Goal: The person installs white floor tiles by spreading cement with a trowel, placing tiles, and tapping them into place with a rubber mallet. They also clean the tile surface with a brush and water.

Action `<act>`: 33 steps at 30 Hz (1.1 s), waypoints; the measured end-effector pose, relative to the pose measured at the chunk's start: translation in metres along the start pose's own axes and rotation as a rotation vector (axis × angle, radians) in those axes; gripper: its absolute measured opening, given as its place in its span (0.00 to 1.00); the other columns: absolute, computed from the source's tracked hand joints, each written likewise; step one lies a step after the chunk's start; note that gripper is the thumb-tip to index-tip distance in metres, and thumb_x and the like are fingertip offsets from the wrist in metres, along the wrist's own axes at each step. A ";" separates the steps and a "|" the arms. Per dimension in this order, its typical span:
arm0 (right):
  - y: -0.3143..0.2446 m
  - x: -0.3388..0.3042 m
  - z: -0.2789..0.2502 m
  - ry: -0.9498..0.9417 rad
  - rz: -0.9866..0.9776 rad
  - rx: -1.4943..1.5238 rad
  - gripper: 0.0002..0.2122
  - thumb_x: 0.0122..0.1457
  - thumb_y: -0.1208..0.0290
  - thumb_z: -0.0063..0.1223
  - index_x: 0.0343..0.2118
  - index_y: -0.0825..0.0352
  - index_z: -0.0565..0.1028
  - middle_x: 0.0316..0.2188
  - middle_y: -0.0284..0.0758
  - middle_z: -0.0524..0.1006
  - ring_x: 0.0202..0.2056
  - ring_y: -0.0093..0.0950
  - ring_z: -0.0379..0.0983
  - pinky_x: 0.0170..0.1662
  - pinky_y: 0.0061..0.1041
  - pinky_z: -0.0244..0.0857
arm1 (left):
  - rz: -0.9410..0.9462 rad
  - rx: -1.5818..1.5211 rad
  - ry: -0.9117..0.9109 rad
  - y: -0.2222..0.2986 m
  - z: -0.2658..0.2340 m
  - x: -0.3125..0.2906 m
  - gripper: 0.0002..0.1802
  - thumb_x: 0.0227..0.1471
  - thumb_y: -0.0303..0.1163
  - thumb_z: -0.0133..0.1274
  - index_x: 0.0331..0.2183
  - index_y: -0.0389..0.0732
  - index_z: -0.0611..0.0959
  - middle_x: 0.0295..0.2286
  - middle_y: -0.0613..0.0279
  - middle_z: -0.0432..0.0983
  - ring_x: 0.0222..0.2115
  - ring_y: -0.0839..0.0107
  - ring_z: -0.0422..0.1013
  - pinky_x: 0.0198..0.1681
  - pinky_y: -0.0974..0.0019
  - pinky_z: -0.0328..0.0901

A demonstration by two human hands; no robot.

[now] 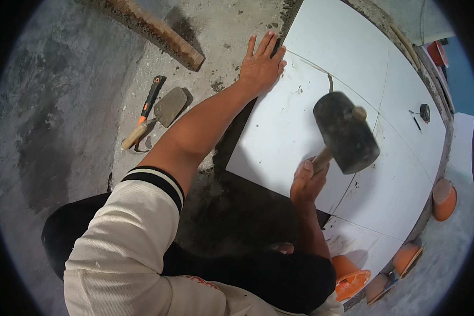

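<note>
My right hand (309, 184) is closed round the wooden handle of a rubber mallet (346, 131). The mallet's black head is raised over a white floor tile (279, 131); whether it touches the tile cannot be made out. My left hand (261, 64) lies with fingers spread at the tile's far left corner, partly on its edge. A thin strip (330, 83) stands at the joint along the tile's far edge. Dark crumbs are scattered on the tile's white face.
Left of my arm lie a trowel (170, 107) and an orange-and-black-handled tool (154, 97). A long brown bar (158, 34) rests on the rough floor beyond. Orange buckets (349, 278) stand at the right. A small dark object (425, 112) sits on the far tiles.
</note>
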State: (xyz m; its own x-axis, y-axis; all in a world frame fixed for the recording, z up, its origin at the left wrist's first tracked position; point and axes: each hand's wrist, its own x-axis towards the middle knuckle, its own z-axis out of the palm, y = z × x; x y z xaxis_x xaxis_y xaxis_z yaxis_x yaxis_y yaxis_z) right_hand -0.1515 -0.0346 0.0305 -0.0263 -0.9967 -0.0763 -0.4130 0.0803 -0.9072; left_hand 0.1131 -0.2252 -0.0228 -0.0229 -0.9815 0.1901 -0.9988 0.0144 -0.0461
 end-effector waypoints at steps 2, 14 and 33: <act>-0.006 -0.002 0.000 -0.094 0.011 -0.201 0.15 0.70 0.64 0.52 0.47 0.74 0.71 0.35 0.58 0.80 0.39 0.61 0.78 0.42 0.46 0.70 | 0.006 -0.049 0.007 0.000 0.001 0.002 0.31 0.73 0.51 0.34 0.68 0.49 0.68 0.73 0.49 0.46 0.76 0.58 0.35 0.75 0.38 0.29; 0.060 -0.108 -0.098 0.019 0.282 0.114 0.19 0.71 0.53 0.48 0.40 0.70 0.70 0.22 0.29 0.71 0.22 0.18 0.66 0.26 0.23 0.63 | 0.098 -0.179 -0.035 0.017 -0.042 -0.064 0.23 0.69 0.43 0.47 0.61 0.51 0.78 0.72 0.46 0.50 0.75 0.57 0.38 0.75 0.40 0.35; 0.061 -0.212 -0.167 0.247 0.462 0.250 0.14 0.77 0.57 0.37 0.38 0.63 0.65 0.22 0.27 0.65 0.19 0.17 0.61 0.19 0.19 0.58 | 0.522 -0.102 -0.367 -0.044 -0.098 -0.215 0.45 0.45 0.70 0.60 0.65 0.73 0.73 0.75 0.62 0.39 0.75 0.62 0.34 0.77 0.43 0.34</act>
State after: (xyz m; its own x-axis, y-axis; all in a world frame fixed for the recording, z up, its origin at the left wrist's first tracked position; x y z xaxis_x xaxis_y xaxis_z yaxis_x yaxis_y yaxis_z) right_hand -0.3232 0.1805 0.0603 -0.3766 -0.8277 -0.4161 -0.0813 0.4769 -0.8752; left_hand 0.1579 0.0041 0.0349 -0.5091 -0.8415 -0.1805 -0.8595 0.5082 0.0551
